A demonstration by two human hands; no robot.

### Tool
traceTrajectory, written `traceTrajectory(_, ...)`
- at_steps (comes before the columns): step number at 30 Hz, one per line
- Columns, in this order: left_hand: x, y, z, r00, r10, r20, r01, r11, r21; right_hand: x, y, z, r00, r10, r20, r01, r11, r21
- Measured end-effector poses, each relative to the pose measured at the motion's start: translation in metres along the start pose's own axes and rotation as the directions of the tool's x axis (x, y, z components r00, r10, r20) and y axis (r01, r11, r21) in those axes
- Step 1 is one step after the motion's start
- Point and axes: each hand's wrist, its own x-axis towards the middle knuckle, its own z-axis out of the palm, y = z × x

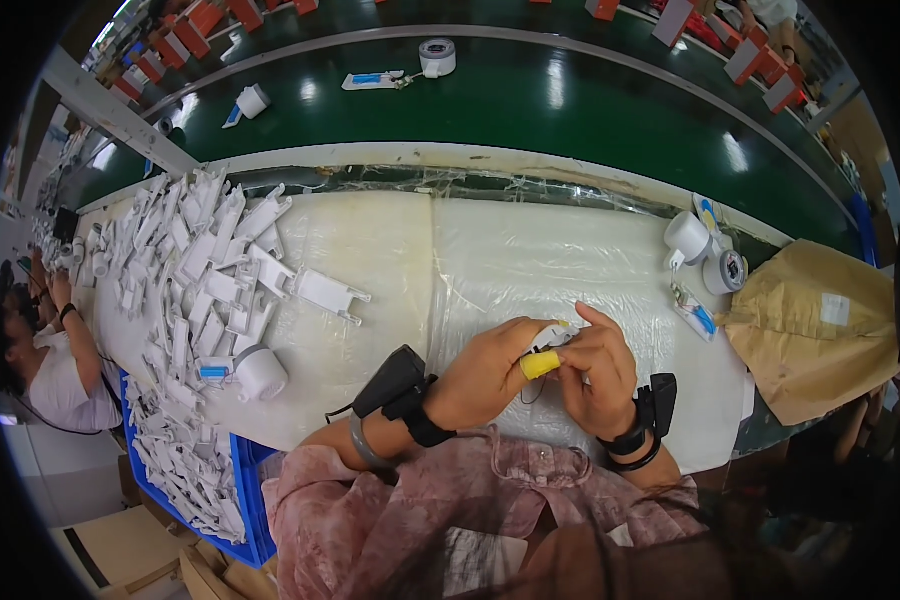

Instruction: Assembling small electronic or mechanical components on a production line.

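Observation:
Both hands meet over the near middle of the covered worktable. My left hand (pixel 485 372) is closed on a small white plastic part (pixel 552 337), with a yellow wrapping (pixel 541 364) around its thumb tip. My right hand (pixel 600 378) presses its bent fingers against the same part from the right, one finger sticking up. Fingers hide most of the part, and a thin dark wire or loop shows just below it. Left of my hands, a white round housing (pixel 261 373) lies beside a heap of white plastic brackets (pixel 225 287).
A blue crate (pixel 255 500) of white parts stands at the lower left. White round units (pixel 688 238) with wired pieces lie at the right, beside a brown paper bag (pixel 815 330). Beyond runs a green conveyor (pixel 500 110) carrying several units. Another person (pixel 65 365) works at far left.

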Motion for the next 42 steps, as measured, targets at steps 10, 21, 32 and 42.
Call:
traceTrajectory(10, 0.002, 0.001, -0.002, 0.987, -0.142, 0.074, 0.151, 0.980, -0.128, -0.006, 0.004, 0.004, 0.999, 0.017, -0.050, -0.019, 0.999, -0.044)
traceTrajectory(21, 0.073, -0.023, -0.071, 0.886, -0.463, -0.030, 0.330, 0.673, -0.662, 0.002, -0.006, -0.003, 1.000, 0.024, -0.006, -0.025, 0.988, -0.151)
traceTrajectory(32, 0.205, -0.076, -0.172, 0.802, -0.003, -0.597, 0.003, 1.000, -0.001, 0.000, 0.009, 0.002, 0.983, 0.114, 0.142, -0.099, 0.990, -0.104)
traceTrajectory(42, 0.216, -0.181, -0.375, 0.762, 0.565, -0.316, 0.374, 0.014, 0.927, -0.002, 0.020, 0.005, 0.949, 0.154, 0.274, -0.154, 0.988, -0.023)
